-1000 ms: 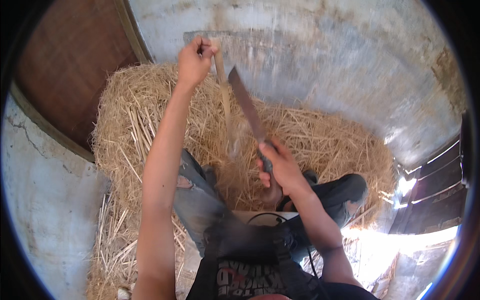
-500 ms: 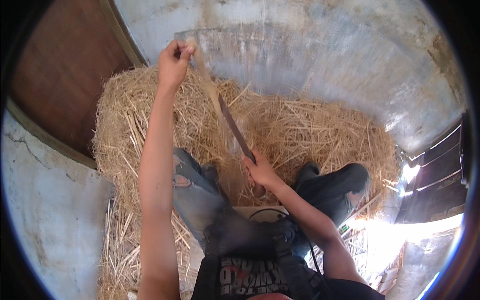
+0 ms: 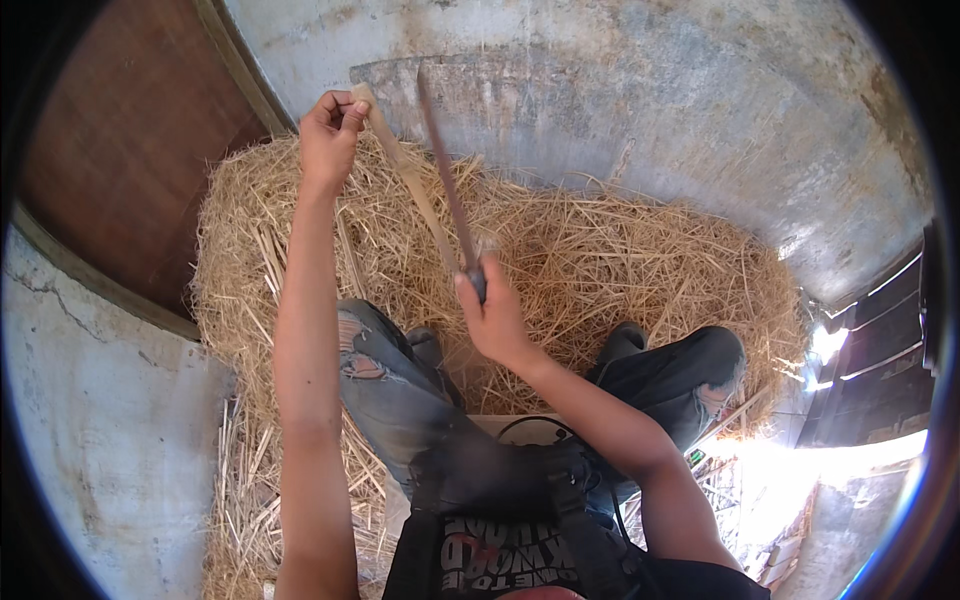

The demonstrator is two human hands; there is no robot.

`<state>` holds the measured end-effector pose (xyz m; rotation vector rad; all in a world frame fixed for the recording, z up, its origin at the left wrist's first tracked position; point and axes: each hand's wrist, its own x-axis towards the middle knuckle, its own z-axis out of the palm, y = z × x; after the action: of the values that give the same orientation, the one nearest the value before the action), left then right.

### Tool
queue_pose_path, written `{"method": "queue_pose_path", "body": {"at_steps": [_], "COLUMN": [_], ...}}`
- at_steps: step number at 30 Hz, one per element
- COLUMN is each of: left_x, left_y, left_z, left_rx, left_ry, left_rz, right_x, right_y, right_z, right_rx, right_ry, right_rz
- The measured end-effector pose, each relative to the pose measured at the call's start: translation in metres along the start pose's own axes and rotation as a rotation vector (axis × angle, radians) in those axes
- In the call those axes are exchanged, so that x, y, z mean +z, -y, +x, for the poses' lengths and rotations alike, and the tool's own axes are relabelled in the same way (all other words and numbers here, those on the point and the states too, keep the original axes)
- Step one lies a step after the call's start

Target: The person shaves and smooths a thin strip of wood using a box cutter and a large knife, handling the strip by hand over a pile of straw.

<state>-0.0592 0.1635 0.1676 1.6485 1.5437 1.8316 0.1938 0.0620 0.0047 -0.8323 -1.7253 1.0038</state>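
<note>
Pale stick (image 3: 405,175) pinched at top end by left hand (image 3: 330,135), held raised over straw pile (image 3: 620,260). Long blade (image 3: 445,180) (possibly machete, edge-on view) gripped by handle in closed right hand (image 3: 495,320), laid just beside stick.

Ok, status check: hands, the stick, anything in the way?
Left hand grips pale stick at its top. Right hand holds long knife, blade alongside stick. Straw pile underneath; nothing blocking.

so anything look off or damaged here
Only the jeans: the left knee is torn open. The left hand holds a pale stick, the right hand a long blade, over loose straw; nothing else stands out.
</note>
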Motion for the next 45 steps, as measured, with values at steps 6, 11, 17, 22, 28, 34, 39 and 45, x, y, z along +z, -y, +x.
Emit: {"method": "queue_pose_path", "body": {"at_steps": [6, 11, 17, 22, 28, 34, 39, 45], "left_x": [-0.014, -0.026, -0.026, -0.018, -0.039, -0.029, -0.028, -0.02], "left_y": [0.015, 0.028, 0.04, 0.039, 0.054, 0.053, 0.048, 0.049], "left_z": [-0.001, 0.004, 0.009, 0.012, 0.001, 0.005, 0.006, 0.011], "left_rx": [-0.009, 0.018, 0.013, 0.04, 0.118, 0.1, 0.075, 0.11], "left_ry": [-0.08, -0.091, -0.1, -0.179, -0.175, -0.213, -0.203, -0.171], "left_rz": [0.018, -0.051, -0.019, -0.041, -0.032, -0.049, -0.015, -0.042], "right_x": [0.004, 0.002, 0.016, 0.062, 0.008, 0.033, 0.063, 0.037], "right_y": [-0.121, -0.04, -0.016, -0.155, -0.118, -0.079, -0.184, -0.228], "right_z": [-0.044, 0.0, 0.007, -0.068, -0.043, -0.028, -0.08, -0.073], "right_rx": [0.883, 0.789, 0.066, 0.075, 0.941, 0.41, 0.38, 0.713], "right_ry": [0.277, 0.241, 0.077, -0.123, 0.336, 0.188, 0.038, 0.231], "right_rz": [0.205, 0.379, -0.005, -0.153, 0.098, -0.046, -0.065, -0.108]}}
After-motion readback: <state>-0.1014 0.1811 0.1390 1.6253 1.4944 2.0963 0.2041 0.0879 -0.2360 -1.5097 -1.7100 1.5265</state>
